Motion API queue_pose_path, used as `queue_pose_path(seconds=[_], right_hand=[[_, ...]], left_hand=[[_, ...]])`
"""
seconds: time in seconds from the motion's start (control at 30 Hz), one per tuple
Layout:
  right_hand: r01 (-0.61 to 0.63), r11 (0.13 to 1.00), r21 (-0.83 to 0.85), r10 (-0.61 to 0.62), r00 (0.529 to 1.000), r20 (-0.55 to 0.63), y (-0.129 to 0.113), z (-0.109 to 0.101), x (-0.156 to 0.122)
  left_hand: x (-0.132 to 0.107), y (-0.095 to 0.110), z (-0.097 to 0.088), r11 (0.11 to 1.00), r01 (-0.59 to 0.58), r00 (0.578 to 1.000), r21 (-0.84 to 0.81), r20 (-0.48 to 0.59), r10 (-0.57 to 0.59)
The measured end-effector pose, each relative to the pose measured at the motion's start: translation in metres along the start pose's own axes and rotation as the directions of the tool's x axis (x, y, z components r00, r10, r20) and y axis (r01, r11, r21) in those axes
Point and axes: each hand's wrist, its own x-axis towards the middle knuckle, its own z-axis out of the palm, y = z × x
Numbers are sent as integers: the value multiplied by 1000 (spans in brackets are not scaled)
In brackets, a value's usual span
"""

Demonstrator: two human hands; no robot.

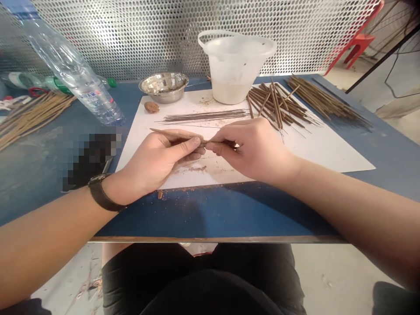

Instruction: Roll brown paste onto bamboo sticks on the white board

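A brown, clay-coated incense stick point(159, 131) lies across both hands above a white board point(341, 153). My left hand point(164, 153), with a dark watch on its wrist, is closed round the stick, thumb on top. My right hand point(252, 146) pinches the stick's other end between thumb and fingers, close to the left fingertips. Part of the stick is hidden by the fingers. Behind the hands, a row of thin dark sticks point(203, 116) lies on the board. A pile of thick coated sticks point(277, 103) rests to the right, thin bare ends poking out.
At the board's back edge stand a metal bowl point(175, 94) and a white plastic bucket point(229, 74). A brown lump point(151, 107) sits near the bowl. Left are a water bottle point(75, 74), a blurred-out dark object point(92, 159) and tan sticks point(36, 114). More sticks point(324, 98) lie far right.
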Motion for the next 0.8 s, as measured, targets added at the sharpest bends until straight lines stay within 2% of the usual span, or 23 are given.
queue_pose_path(seconds=[0.23,0.4,0.6,0.8], right_hand=[[-65,998,17,65,998,-11,-1,-3,-2],[-41,997,67,38,999,39,1,-10,0],[-32,999,25,31,999,24,-1,-7,0],[-22,1000,9,22,999,28,4,-11,-3]], left_hand=[[-1,1,0,1000,-22,1000,-8,11,22],[0,-1,-1,1000,-27,1000,12,8,27],[-3,1,2,1000,-8,1000,-13,13,8],[-1,9,2,999,-18,994,50,-109,24]])
